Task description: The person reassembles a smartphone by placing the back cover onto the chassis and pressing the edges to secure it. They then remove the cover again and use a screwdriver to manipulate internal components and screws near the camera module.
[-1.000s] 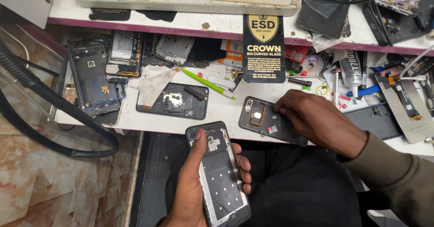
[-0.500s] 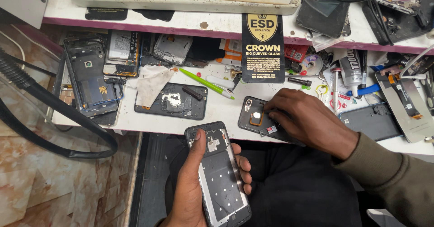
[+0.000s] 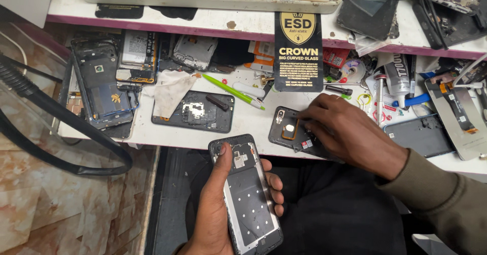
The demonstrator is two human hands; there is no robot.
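Phone frame (image 3: 248, 194) over lap; cluttered white bench (image 3: 253, 125), marble floor (image 3: 61, 199).

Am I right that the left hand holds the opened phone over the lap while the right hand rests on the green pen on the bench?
Not quite. The head view shows the left hand holding the opened phone over the lap, but the right hand rests on a dark phone back cover at the bench edge. The green pen lies apart, untouched, further left on the bench.

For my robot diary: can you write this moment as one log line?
left hand: holds opened phone | right hand: on dark phone back cover | workbench: cluttered
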